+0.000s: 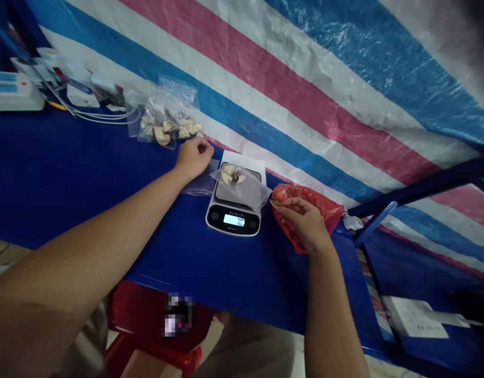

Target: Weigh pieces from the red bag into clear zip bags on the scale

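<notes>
A white digital scale (234, 229) with a lit display stands on the blue table. Across its platform lies a clear plastic bag (249, 191) with pale dried pieces (228, 174) in it. My right hand (300, 218) pinches a small yellowish-brown piece (275, 202) over the left edge of an open red plastic bag (330, 207). Left of the scale, my left hand (194, 157) is closed with its fingers curled; whatever it holds, if anything, is hidden. Beneath and beside it lie flat clear bags (202, 184).
Filled clear bags (162, 134) lie behind my left hand against the striped sheet (242, 68). Cables and a white power strip (15, 92) are at the far left. A red stool (139, 315) stands below the table's front edge. Blue metal framing rises at the right.
</notes>
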{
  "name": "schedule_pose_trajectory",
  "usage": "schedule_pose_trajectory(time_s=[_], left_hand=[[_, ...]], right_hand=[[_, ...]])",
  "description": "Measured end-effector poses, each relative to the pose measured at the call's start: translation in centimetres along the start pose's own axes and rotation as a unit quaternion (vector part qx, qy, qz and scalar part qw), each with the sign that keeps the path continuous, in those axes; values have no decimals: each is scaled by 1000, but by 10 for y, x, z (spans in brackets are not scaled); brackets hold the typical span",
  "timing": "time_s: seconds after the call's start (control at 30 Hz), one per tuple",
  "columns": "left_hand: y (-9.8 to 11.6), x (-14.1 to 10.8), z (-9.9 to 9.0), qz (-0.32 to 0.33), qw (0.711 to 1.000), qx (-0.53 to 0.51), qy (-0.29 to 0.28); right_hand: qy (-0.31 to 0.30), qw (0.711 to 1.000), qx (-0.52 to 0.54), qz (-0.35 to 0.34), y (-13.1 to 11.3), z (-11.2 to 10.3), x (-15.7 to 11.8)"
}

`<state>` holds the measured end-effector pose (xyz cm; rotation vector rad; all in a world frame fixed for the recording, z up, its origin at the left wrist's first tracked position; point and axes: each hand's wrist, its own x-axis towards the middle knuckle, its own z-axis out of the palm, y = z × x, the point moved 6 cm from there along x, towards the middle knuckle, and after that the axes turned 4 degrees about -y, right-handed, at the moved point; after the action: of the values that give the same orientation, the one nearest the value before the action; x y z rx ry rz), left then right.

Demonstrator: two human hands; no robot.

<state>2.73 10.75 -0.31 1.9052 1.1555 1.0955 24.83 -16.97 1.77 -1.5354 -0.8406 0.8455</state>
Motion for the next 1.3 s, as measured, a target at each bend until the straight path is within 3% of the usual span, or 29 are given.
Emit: schedule_pose_trajectory(time_s=[0.2,0.27,0.33,0.4,0.43,0.5,0.57,0.67,0.8,0.93,1.07,1.3], left_hand=[[1,-1,1,0,1000,18,-7],[0,0,1,-1,1000,21,-6],[0,0,1,-4,1000,20,-4],[0,0,1,-3,1000,16,-1],[0,0,1,-2,1000,15,0],[1,0,1,-1,1000,13,-1],[1,0,1,-3,1000,14,-3],[1,0,1,-6,1000,19,-7],[1,0,2,-4,1000,24,-7],[0,0,4,5,1000,23,-10],[0,0,4,1,1000,22,-15],[-1,0,5,2,1000,23,-16]], right_hand=[[-4,999,28,-34,-7,30,2],[46,996,40,-59,-11,26,2],[152,984,13,-94,-17,2,-2],[256,957,-83,-102,-21,-31,-10],[278,942,-167,-82,-22,-45,-12],[253,896,-366,3,-17,-66,-13],[190,833,-512,92,-6,-80,-13],[151,788,-585,119,3,-86,-13],[186,786,-589,34,-4,-80,-9],[164,813,-557,-53,-6,-63,-1],[134,843,-517,-58,5,-47,6],[50,863,-491,-105,10,-15,10]])
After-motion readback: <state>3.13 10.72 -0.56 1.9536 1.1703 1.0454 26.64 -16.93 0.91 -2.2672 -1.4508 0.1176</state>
